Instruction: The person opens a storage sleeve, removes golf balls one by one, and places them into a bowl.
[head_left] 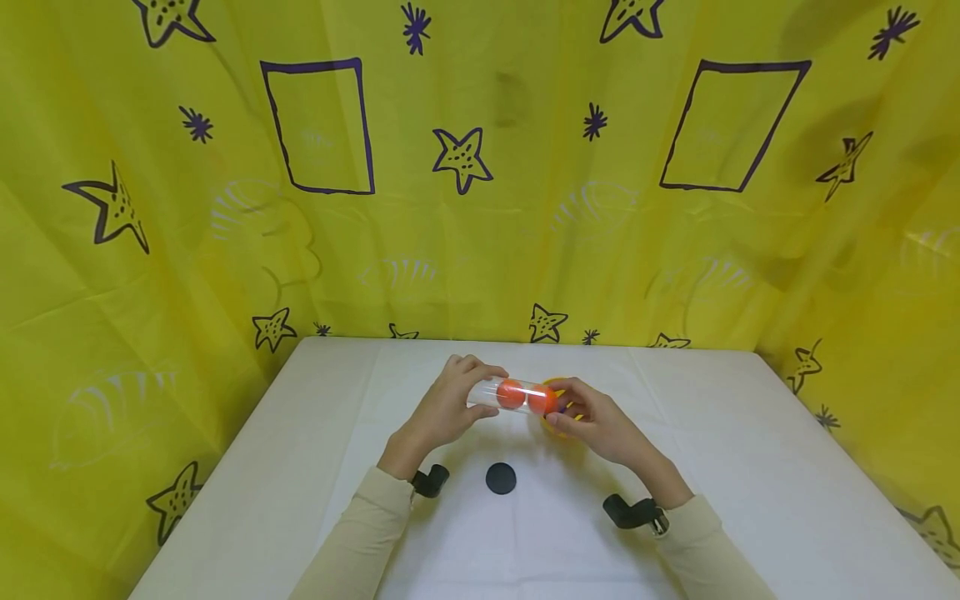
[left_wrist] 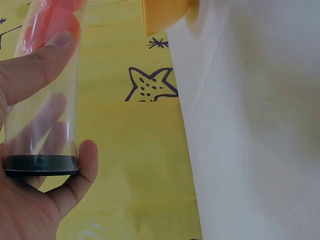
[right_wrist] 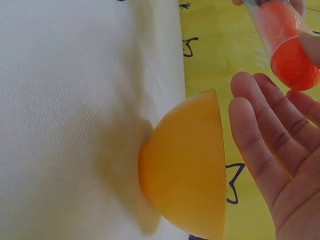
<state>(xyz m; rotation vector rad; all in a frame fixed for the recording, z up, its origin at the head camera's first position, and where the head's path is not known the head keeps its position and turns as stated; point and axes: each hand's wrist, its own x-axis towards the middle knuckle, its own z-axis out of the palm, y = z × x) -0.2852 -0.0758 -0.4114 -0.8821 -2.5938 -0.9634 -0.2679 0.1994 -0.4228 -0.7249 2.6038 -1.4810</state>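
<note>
A clear plastic tube (head_left: pixel 486 392) with a black base (left_wrist: pixel 42 164) lies nearly level in my left hand (head_left: pixel 442 407), thumb on its near side and fingers behind. Two orange-red balls sit at its right end; the outer ball (right_wrist: pixel 296 65) bulges past the tube's mouth. Thumb and forefinger of my right hand (head_left: pixel 606 423) pinch that ball, while the other fingers (right_wrist: pixel 260 130) stretch out below it. Under the right hand, partly hidden by it in the head view, stands a yellow bowl (right_wrist: pixel 187 165); its inside is out of sight in the wrist views.
On the white table (head_left: pixel 285 467) a black round disc (head_left: pixel 501 478) lies flat between my forearms. Yellow curtain (head_left: pixel 480 233) with star drawings hangs behind the table and along both sides. Each wrist carries a black camera mount (head_left: pixel 628 511).
</note>
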